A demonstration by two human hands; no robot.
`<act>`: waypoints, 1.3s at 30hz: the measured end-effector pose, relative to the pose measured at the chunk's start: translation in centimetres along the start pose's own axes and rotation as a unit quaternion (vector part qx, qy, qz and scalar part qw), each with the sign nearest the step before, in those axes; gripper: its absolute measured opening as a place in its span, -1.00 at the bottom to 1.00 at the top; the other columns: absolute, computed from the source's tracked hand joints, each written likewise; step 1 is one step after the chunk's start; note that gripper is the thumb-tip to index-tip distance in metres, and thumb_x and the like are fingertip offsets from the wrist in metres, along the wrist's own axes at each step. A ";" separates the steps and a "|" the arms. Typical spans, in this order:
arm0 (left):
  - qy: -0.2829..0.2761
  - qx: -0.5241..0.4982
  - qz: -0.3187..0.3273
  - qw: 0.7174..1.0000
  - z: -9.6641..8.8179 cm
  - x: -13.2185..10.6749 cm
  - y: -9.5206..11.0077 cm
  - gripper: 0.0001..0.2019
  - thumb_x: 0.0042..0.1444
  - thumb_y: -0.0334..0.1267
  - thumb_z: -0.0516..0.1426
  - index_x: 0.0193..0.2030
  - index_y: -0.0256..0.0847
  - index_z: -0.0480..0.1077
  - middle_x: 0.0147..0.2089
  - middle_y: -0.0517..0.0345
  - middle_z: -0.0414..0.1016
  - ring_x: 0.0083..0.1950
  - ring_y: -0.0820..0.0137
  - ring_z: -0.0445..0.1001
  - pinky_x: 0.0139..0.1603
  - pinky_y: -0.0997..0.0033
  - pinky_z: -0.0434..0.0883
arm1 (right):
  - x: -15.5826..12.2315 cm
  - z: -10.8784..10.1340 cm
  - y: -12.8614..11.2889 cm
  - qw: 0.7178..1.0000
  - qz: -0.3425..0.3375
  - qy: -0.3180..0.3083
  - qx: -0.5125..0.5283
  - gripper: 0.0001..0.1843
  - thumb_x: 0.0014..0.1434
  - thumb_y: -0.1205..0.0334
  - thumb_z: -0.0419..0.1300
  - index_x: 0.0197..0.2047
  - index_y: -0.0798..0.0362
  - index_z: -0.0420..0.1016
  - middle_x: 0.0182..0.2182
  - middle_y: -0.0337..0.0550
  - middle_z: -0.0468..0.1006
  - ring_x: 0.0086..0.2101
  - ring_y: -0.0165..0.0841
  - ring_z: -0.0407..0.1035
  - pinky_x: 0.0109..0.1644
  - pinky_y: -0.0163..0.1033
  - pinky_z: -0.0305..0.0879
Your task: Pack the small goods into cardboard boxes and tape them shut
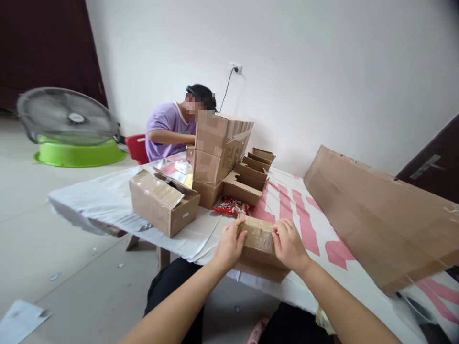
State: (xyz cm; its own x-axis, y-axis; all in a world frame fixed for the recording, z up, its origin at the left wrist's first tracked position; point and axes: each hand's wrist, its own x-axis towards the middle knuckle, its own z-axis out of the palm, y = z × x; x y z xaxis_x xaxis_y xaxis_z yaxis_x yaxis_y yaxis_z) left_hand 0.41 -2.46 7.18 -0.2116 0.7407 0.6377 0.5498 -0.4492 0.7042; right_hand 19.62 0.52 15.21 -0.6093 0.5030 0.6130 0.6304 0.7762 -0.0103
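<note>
A small cardboard box (258, 262) with clear packing tape (260, 234) across its top sits at the near edge of the table, between my two hands. My left hand (232, 244) grips the box's left top edge, thumb toward the taped top. Fingers bent in a pinch, my right hand (289, 242) is at the right top edge, where the tape ends. Whether a loose tape end lies between those fingertips cannot be made out. Just beyond the box lies a red snack packet (233, 207).
A taped box (161, 198) stands to the left. Stacked boxes (211, 153) and open boxes (251, 179) are behind the packet. A large cardboard sheet (376, 220) leans at right. Across the table sits a person (168, 126); a fan (71, 117) is far left.
</note>
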 end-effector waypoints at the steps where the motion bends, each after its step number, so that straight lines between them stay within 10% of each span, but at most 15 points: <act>1: -0.001 -0.001 -0.001 1.000 0.0 0.0 0.0 -0.73 0.19 -0.29 -0.01 0.03 -0.21 0.26 -0.01 -0.07 0.46 0.02 0.18 0.41 0.02 0.10 0.35 | 0.0 0.1 0.1 1.000 0.018 -0.002 0.017 -0.82 0.21 0.37 -0.09 -0.36 0.03 0.28 -0.39 -0.09 0.38 -0.29 -0.24 0.26 -0.15 -0.08 0.26; 9: -0.002 -0.007 -0.003 1.000 0.0 0.0 0.0 -0.73 0.18 -0.29 0.00 0.03 -0.20 0.28 -0.01 -0.06 0.47 0.02 0.19 0.42 0.03 0.10 0.35 | 0.5 -0.1 0.2 0.974 0.157 -0.065 0.147 -0.79 0.20 0.24 0.02 -0.09 0.02 0.35 -0.30 -0.15 0.56 -0.26 -0.31 0.44 -0.19 -0.21 0.33; 17: -0.009 -0.017 -0.007 1.000 -0.1 0.1 0.0 -0.71 0.18 -0.29 0.00 0.05 -0.21 0.28 0.00 -0.07 0.46 0.04 0.18 0.41 0.07 0.08 0.34 | 1.6 0.6 -0.1 0.963 0.230 -0.091 0.111 -0.88 0.13 0.25 0.06 -0.35 -0.02 0.42 -0.47 -0.25 0.56 -0.45 -0.35 0.43 -0.36 -0.27 0.28; 24: -0.020 -0.035 -0.027 0.999 -0.5 0.1 0.3 -0.69 0.17 -0.29 0.02 0.07 -0.19 0.28 0.02 -0.06 0.45 0.05 0.18 0.42 0.04 0.11 0.36 | 1.5 0.5 0.0 0.971 0.189 -0.071 0.126 -0.85 0.14 0.31 0.04 -0.29 -0.01 0.43 -0.36 -0.19 0.57 -0.33 -0.30 0.44 -0.25 -0.21 0.33; 31: -0.033 -0.056 -0.038 0.997 -0.5 0.3 0.5 -0.70 0.20 -0.26 0.00 0.06 -0.21 0.28 0.00 -0.08 0.47 -0.03 0.22 0.46 -0.04 0.17 0.39 | 1.1 -0.6 -1.9 0.997 -0.004 0.004 0.076 -0.88 0.13 0.38 0.13 -0.26 0.00 0.40 -0.29 -0.10 0.52 -0.16 -0.21 0.35 -0.03 -0.05 0.27; 39: -0.036 -0.052 -0.041 0.997 -0.4 0.4 0.6 -0.75 0.19 -0.24 -0.01 -0.04 -0.21 0.36 -0.16 -0.01 0.53 -0.10 0.23 0.49 -0.10 0.21 0.43 | 2.2 0.9 -3.8 0.997 0.022 -0.046 -0.051 -0.90 0.13 0.36 0.10 -0.36 0.01 0.41 -0.40 -0.12 0.53 -0.37 -0.27 0.40 -0.28 -0.19 0.26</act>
State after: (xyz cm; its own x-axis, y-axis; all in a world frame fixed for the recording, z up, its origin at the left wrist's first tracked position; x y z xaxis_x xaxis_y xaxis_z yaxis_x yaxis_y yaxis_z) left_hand 0.30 -2.67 7.95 -0.1927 0.8092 0.5551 0.4448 -0.4321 0.7845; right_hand 15.40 -0.99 15.89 -0.6194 0.5718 0.5380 0.6998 0.7127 0.0482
